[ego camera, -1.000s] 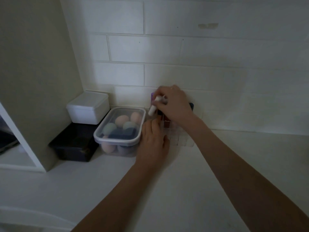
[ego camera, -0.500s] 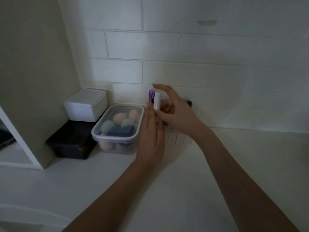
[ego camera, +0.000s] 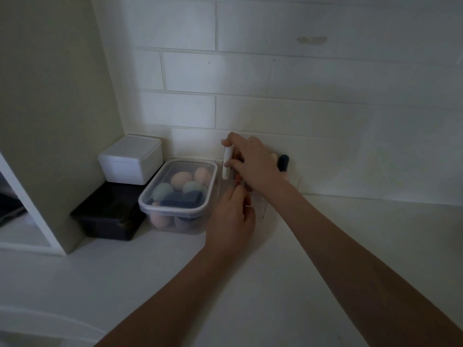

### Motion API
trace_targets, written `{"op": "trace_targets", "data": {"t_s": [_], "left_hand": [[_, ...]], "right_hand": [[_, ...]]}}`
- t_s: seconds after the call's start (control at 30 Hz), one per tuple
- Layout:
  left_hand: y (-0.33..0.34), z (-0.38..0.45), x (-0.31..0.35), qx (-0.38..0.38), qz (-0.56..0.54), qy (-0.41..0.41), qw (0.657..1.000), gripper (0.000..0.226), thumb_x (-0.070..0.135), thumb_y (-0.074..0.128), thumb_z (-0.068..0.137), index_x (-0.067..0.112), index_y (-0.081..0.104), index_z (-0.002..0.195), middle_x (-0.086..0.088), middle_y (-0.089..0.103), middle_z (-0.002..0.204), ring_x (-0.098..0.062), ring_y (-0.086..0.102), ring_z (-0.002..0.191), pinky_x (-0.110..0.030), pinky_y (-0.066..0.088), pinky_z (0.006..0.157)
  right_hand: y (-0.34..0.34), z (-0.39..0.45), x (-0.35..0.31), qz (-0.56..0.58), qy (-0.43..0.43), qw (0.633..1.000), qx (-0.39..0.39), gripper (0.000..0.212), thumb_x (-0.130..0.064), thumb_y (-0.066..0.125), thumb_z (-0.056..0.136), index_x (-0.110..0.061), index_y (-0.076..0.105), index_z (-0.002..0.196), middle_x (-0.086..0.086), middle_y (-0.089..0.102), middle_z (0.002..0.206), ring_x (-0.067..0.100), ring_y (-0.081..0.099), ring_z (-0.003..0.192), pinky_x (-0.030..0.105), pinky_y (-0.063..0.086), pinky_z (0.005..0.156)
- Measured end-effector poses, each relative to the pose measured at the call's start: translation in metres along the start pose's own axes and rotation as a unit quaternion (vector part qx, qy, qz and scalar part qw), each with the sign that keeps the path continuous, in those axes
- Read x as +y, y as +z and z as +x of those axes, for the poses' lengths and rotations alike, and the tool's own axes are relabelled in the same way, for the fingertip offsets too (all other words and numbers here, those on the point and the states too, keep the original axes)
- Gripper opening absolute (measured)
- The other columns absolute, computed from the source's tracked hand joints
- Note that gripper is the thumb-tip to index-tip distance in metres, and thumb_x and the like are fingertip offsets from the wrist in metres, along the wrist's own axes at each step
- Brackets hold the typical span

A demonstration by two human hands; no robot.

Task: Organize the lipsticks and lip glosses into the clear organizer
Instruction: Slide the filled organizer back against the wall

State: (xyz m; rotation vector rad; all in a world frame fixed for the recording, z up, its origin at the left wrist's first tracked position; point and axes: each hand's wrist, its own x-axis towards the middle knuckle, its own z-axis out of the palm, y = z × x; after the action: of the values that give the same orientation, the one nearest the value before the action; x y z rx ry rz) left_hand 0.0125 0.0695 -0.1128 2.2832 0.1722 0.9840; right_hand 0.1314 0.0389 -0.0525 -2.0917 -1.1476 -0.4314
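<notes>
My right hand [ego camera: 254,164] pinches a white lipstick tube [ego camera: 227,163] upright between thumb and forefinger, over the left end of the clear organizer [ego camera: 263,209]. That organizer stands against the tiled wall and is mostly hidden behind both hands. A dark blue tube [ego camera: 283,162] stands in it at the right, just past my right wrist. My left hand [ego camera: 231,217] rests against the organizer's front left side, fingers pointing up; whether it grips the organizer is hard to tell.
A clear lidded tub [ego camera: 180,196] of pastel makeup sponges sits just left of the organizer. Behind it a white lidded box [ego camera: 130,160] is stacked on a black box [ego camera: 110,214]. A beige cabinet panel [ego camera: 50,108] bounds the left. White counter [ego camera: 350,246] spreads to the right.
My right hand has turned over the white tube and lowered it a little toward the organizer's left end. The purple tube seen behind it is now hidden. My left hand stays at the organizer.
</notes>
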Motion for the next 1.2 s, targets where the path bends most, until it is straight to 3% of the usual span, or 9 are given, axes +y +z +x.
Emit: {"op": "trace_targets", "data": {"t_s": [0.17,0.27,0.4,0.47,0.63,0.83,0.97,1.1,1.2], "left_hand": [[0.000,-0.001,0.000,-0.009,0.027,0.010,1.000,0.017,0.000,0.052,0.079,0.015,0.044,0.076,-0.004,0.050,0.080,-0.018,0.047,0.064,-0.024,0.032,0.054],[-0.001,0.000,0.000,-0.015,0.043,0.008,0.999,0.012,0.002,0.053,0.080,0.012,0.048,0.076,-0.010,0.056,0.084,-0.024,0.051,0.066,-0.031,0.038,0.054],[-0.001,0.001,-0.001,-0.015,0.058,-0.007,0.998,0.009,0.000,0.052,0.077,0.009,0.050,0.076,-0.011,0.056,0.089,-0.026,0.052,0.075,-0.030,0.039,0.059],[-0.001,0.001,-0.001,-0.009,0.063,-0.016,0.998,0.010,-0.001,0.052,0.075,0.009,0.049,0.075,-0.011,0.055,0.089,-0.026,0.050,0.078,-0.031,0.039,0.061],[-0.001,0.001,0.001,-0.011,0.076,-0.018,0.997,0.013,-0.005,0.049,0.073,0.005,0.053,0.080,-0.014,0.054,0.092,-0.027,0.050,0.081,-0.032,0.039,0.062],[-0.002,-0.001,0.000,-0.055,0.117,-0.044,0.991,0.011,-0.001,0.051,0.075,0.004,0.054,0.083,-0.012,0.051,0.099,-0.027,0.048,0.092,-0.041,0.048,0.071],[-0.002,-0.001,0.000,-0.064,0.117,-0.045,0.990,0.011,-0.001,0.050,0.074,0.003,0.054,0.083,-0.013,0.050,0.102,-0.027,0.047,0.094,-0.038,0.047,0.072],[-0.002,0.000,-0.001,-0.064,0.118,-0.044,0.990,0.011,-0.002,0.050,0.074,0.002,0.054,0.083,-0.013,0.050,0.102,-0.027,0.046,0.095,-0.037,0.046,0.071],[-0.001,-0.001,-0.001,-0.066,0.119,-0.043,0.990,0.012,-0.003,0.049,0.074,0.002,0.054,0.084,-0.014,0.050,0.104,-0.028,0.047,0.096,-0.037,0.046,0.071]], "right_hand": [[-0.002,0.002,0.003,-0.005,0.009,0.999,-0.036,0.029,-0.011,0.060,0.083,-0.034,0.056,0.102,0.000,0.059,0.101,0.005,0.046,0.082,0.027,0.041,0.083],[-0.005,0.005,0.001,-0.047,-0.022,0.997,-0.065,0.019,-0.013,0.061,0.088,-0.018,0.070,0.104,0.004,0.059,0.107,0.006,0.034,0.097,0.014,0.024,0.084],[-0.021,0.005,-0.006,0.035,-0.019,0.999,0.032,0.023,-0.008,0.056,0.091,-0.009,0.071,0.109,0.010,0.067,0.105,0.014,0.049,0.097,0.008,0.030,0.081],[-0.032,0.005,-0.007,0.044,0.010,0.997,0.057,0.020,-0.009,0.058,0.090,-0.011,0.072,0.104,0.008,0.070,0.100,0.007,0.051,0.085,0.005,0.031,0.074],[-0.041,0.001,-0.004,-0.010,0.035,0.995,-0.098,0.022,-0.012,0.070,0.081,-0.013,0.073,0.103,0.006,0.071,0.102,0.018,0.062,0.092,0.027,0.046,0.086],[-0.032,0.003,-0.002,-0.014,0.042,0.997,-0.069,0.025,-0.004,0.071,0.079,-0.010,0.072,0.103,0.000,0.065,0.095,0.007,0.052,0.084,0.008,0.031,0.072],[-0.026,0.006,-0.003,0.004,0.064,0.996,-0.060,0.019,-0.005,0.071,0.079,-0.009,0.075,0.098,0.000,0.067,0.095,0.006,0.054,0.084,0.012,0.037,0.079],[-0.025,0.006,-0.006,-0.009,0.059,0.996,-0.066,0.019,-0.006,0.070,0.081,-0.010,0.075,0.099,-0.001,0.065,0.094,0.004,0.051,0.083,0.006,0.032,0.074],[-0.030,0.005,-0.010,-0.019,0.035,0.997,-0.069,0.021,-0.006,0.067,0.083,-0.009,0.074,0.102,0.009,0.069,0.103,0.016,0.059,0.093,0.014,0.036,0.081]]}}
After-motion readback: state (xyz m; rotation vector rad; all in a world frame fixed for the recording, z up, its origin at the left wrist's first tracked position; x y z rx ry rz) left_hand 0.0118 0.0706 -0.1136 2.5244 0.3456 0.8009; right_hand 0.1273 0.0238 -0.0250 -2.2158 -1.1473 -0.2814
